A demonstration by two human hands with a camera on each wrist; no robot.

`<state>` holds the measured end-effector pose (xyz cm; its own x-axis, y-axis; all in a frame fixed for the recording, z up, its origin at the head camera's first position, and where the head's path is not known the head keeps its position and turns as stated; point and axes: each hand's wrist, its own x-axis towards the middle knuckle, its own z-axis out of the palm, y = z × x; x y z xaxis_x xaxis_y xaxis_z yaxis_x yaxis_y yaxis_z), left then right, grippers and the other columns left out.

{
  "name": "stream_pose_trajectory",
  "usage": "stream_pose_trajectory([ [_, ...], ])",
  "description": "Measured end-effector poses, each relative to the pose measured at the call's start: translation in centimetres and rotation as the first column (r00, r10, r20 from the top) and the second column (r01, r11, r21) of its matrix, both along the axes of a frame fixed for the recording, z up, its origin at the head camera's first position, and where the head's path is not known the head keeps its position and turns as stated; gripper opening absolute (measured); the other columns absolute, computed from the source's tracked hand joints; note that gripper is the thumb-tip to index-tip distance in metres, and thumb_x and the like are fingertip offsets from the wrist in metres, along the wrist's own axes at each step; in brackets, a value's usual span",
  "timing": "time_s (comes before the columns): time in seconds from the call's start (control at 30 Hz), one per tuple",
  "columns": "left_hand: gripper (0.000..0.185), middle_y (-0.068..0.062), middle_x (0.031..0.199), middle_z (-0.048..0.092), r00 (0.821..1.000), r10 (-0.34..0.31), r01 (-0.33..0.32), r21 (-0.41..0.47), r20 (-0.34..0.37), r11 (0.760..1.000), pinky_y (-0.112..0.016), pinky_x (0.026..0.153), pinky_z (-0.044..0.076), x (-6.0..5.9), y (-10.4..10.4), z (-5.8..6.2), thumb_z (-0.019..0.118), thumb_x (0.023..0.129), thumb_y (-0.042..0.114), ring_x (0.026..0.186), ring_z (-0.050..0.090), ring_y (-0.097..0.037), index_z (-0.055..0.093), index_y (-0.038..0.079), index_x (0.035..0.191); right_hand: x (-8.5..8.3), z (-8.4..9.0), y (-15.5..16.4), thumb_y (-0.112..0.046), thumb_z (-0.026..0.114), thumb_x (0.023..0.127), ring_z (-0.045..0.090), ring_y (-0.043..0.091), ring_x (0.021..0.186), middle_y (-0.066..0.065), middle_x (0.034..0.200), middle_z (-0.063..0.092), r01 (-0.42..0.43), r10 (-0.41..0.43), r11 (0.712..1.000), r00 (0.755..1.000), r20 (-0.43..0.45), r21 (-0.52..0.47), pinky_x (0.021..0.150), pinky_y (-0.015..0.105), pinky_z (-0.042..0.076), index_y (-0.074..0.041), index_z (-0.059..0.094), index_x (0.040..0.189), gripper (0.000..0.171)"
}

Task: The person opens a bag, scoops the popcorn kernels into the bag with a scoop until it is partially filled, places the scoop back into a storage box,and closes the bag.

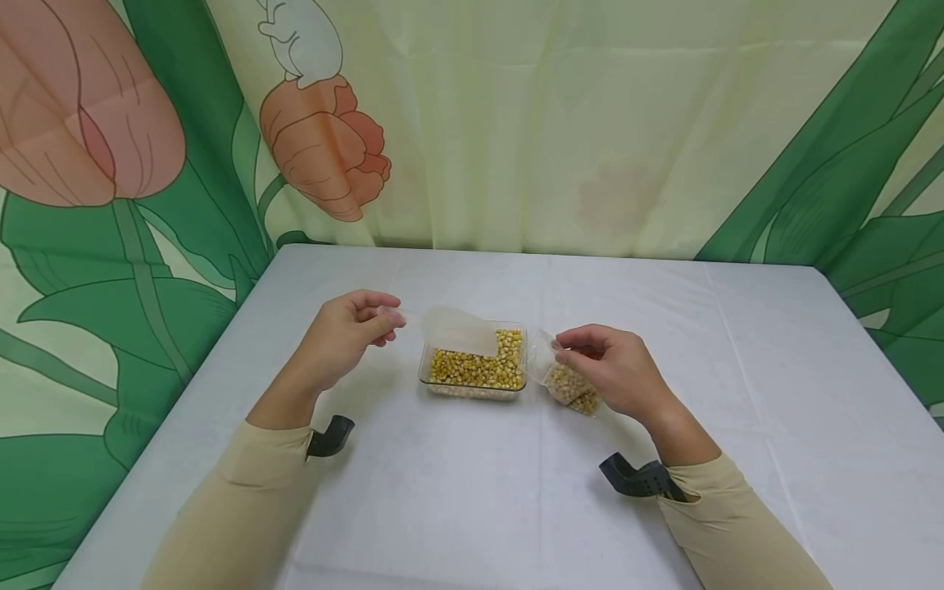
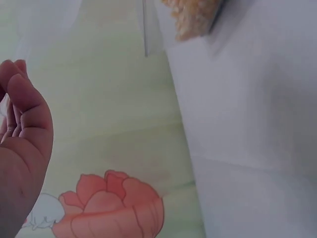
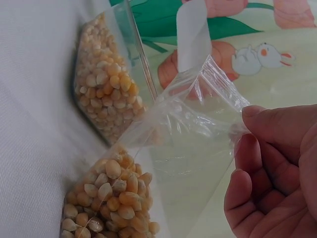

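My left hand point(image 1: 354, 332) pinches the thin handle of a translucent white scoop point(image 1: 459, 329) between thumb and fingers. The scoop's wide blade is above a clear rectangular container point(image 1: 422, 378) filled with yellow corn kernels point(image 1: 472, 371). To the container's right, my right hand point(image 1: 612, 365) pinches the upper edge of a clear plastic bag point(image 3: 198, 134). More corn kernels point(image 3: 111, 198) fill the bag's lower part, which sits close to the table. In the left wrist view, only the hand's side and a blurred piece of the scoop point(image 2: 47, 22) appear.
A white cloth covers the table point(image 1: 457, 492). Behind it hangs a curtain point(image 1: 553, 123) printed with tulips, leaves and a rabbit. Black wrist mounts point(image 1: 332, 436) jut inward from both sleeves.
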<state>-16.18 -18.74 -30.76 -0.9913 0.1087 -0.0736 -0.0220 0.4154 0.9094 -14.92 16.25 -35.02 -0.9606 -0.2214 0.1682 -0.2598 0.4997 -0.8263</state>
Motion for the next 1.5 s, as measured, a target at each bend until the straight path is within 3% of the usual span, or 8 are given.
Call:
stream_pose_trajectory([
  [0.27, 0.027, -0.011, 0.103, 0.07, 0.999, -0.014, 0.004, -0.2, -0.048, 0.98, -0.045, 0.089, 0.052, -0.3, -0.8, 0.9, 0.061, 0.102, 0.017, 0.092, 0.064, -0.026, 0.063, 0.007, 0.126, -0.3, -0.3, 0.0, -0.005, 0.071, 0.092, 0.064, 0.022, 0.087, 0.01, 0.101, 0.072, -0.007, 0.008, 1.0, 1.0, -0.005, 0.014, 0.072, 0.021, 0.054, 0.001, 0.072, 0.108, 0.017],
  [0.47, 0.029, -0.007, 0.096, 0.069, 0.99, -0.012, -0.035, -0.32, -0.144, 0.947, -0.036, 0.075, 0.052, 0.1, -0.2, 1.3, 0.059, 0.102, 0.015, 0.09, 0.064, -0.025, 0.064, 0.007, 0.129, -0.3, -0.3, 0.0, -0.005, 0.071, 0.092, 0.064, 0.022, 0.088, 0.01, 0.102, 0.072, -0.004, 0.004, 1.0, 1.0, 0.0, 0.023, 0.072, 0.022, 0.054, 0.0, 0.072, 0.109, 0.018],
  [0.57, 0.029, -0.007, 0.092, 0.069, 0.97, -0.039, -0.058, -0.382, -0.241, 0.922, -0.033, 0.066, 0.05, 0.6, 0.5, 1.6, 0.063, 0.099, 0.014, 0.084, 0.062, -0.025, 0.066, 0.004, 0.126, -0.3, -0.3, 0.0, -0.006, 0.071, 0.092, 0.064, 0.022, 0.088, 0.01, 0.103, 0.072, -0.002, 0.002, 1.0, 1.0, 0.005, 0.028, 0.073, 0.022, 0.054, 0.0, 0.072, 0.109, 0.018],
  [0.73, 0.025, -0.008, 0.086, 0.068, 0.918, -0.124, -0.078, -0.475, -0.378, 0.876, -0.031, 0.061, 0.051, 1.4, 1.9, 1.9, 0.065, 0.097, 0.008, 0.073, 0.058, -0.022, 0.069, -0.002, 0.119, -0.3, -0.3, 0.0, -0.006, 0.071, 0.092, 0.065, 0.023, 0.09, 0.01, 0.104, 0.072, 0.0, 0.0, 1.0, 1.0, 0.009, 0.024, 0.074, 0.022, 0.054, 0.0, 0.072, 0.109, 0.018],
  [0.83, 0.023, -0.007, 0.084, 0.068, 0.903, -0.158, -0.083, -0.524, -0.399, 0.848, -0.03, 0.061, 0.053, 1.5, 2.7, 2.0, 0.065, 0.096, 0.006, 0.071, 0.058, -0.02, 0.07, -0.002, 0.116, -0.3, -0.4, 0.0, -0.006, 0.071, 0.092, 0.065, 0.022, 0.089, 0.01, 0.104, 0.072, 0.001, -0.001, 1.0, 1.0, 0.005, 0.026, 0.073, 0.022, 0.054, 0.0, 0.072, 0.109, 0.018],
  [0.97, 0.022, -0.007, 0.083, 0.069, 0.9, -0.179, -0.083, -0.559, -0.397, 0.825, -0.028, 0.06, 0.054, 1.6, 3.6, 1.8, 0.066, 0.095, 0.005, 0.07, 0.06, -0.019, 0.071, -0.003, 0.114, -0.3, -0.4, -0.1, -0.006, 0.071, 0.092, 0.065, 0.022, 0.089, 0.01, 0.104, 0.072, 0.001, -0.001, 1.0, 1.0, 0.003, 0.029, 0.073, 0.022, 0.054, 0.0, 0.072, 0.109, 0.018],
  [1.2, 0.02, -0.008, 0.083, 0.068, 0.905, -0.153, -0.098, -0.543, -0.398, 0.834, -0.029, 0.06, 0.054, 1.2, 3.8, 1.1, 0.067, 0.094, 0.005, 0.069, 0.059, -0.019, 0.071, -0.003, 0.112, -0.2, -0.4, -0.1, -0.005, 0.071, 0.092, 0.065, 0.022, 0.089, 0.01, 0.104, 0.072, -0.003, 0.002, 1.0, 1.0, 0.001, 0.025, 0.073, 0.022, 0.054, 0.0, 0.072, 0.109, 0.017],
  [1.5, 0.019, -0.007, 0.086, 0.068, 0.935, -0.095, -0.075, -0.453, -0.341, 0.888, -0.033, 0.067, 0.053, 0.6, 2.7, 0.0, 0.066, 0.095, 0.006, 0.078, 0.062, -0.022, 0.07, -0.003, 0.111, -0.2, -0.5, 0.0, -0.005, 0.071, 0.092, 0.065, 0.022, 0.089, 0.01, 0.103, 0.072, -0.004, 0.004, 1.0, 1.0, 0.003, 0.01, 0.073, 0.022, 0.054, 0.001, 0.072, 0.108, 0.017],
])
